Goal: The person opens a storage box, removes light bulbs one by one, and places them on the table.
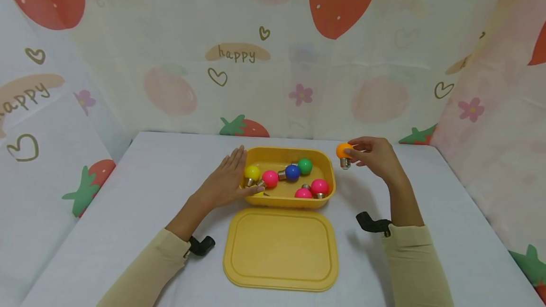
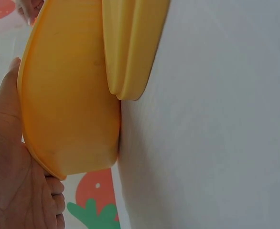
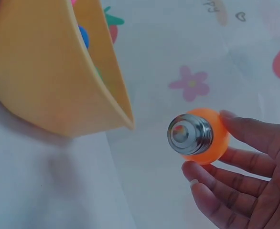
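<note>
Your right fingers point(image 3: 240, 183) pinch the orange bulb point(image 1: 344, 150) outside the box point(image 1: 294, 202), left fingers point(image 1: 233, 159) straight along its side. Other bulbs point(image 1: 292, 173) are in, lid's point(image 1: 281, 250) off.

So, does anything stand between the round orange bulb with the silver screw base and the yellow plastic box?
Nothing visible except the right rim of the yellow box. The right hand holds the orange bulb beyond it; the left hand touches the opposite end, and the flat yellow lid lies on the near side, off that line.
</note>
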A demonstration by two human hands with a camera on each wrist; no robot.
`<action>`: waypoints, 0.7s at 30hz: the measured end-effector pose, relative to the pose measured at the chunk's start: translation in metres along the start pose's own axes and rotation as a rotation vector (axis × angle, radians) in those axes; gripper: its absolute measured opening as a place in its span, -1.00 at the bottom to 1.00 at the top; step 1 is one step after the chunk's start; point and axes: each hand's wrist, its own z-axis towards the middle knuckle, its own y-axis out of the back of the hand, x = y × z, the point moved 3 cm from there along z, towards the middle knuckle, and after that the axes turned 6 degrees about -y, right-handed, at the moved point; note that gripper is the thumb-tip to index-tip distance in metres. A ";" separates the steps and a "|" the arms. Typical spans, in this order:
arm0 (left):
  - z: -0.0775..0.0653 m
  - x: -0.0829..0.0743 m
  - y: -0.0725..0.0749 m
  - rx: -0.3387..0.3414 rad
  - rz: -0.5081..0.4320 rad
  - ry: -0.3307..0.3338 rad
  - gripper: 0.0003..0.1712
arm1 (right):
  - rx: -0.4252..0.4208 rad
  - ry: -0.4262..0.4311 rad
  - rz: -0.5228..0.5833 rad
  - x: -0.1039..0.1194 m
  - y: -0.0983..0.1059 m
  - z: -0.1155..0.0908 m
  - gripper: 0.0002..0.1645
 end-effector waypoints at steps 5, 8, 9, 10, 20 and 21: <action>0.001 0.001 -0.001 0.010 0.003 0.011 0.34 | 0.004 -0.047 0.010 -0.008 0.001 0.002 -0.42; 0.001 0.002 -0.002 0.012 0.003 0.010 0.34 | 0.010 -0.073 0.009 -0.015 0.001 0.004 -0.41; 0.001 0.003 -0.002 0.012 0.001 0.009 0.33 | 0.012 -0.080 0.008 -0.017 0.001 0.005 -0.41; 0.001 0.003 -0.002 0.012 -0.002 0.008 0.33 | 0.015 -0.085 0.007 -0.019 0.001 0.006 -0.40; 0.001 0.003 -0.002 0.015 0.003 0.006 0.32 | 0.050 -0.144 0.049 -0.044 -0.004 0.015 -0.41; 0.001 0.003 -0.002 0.016 0.005 0.006 0.32 | 0.052 -0.149 0.051 -0.045 -0.005 0.015 -0.40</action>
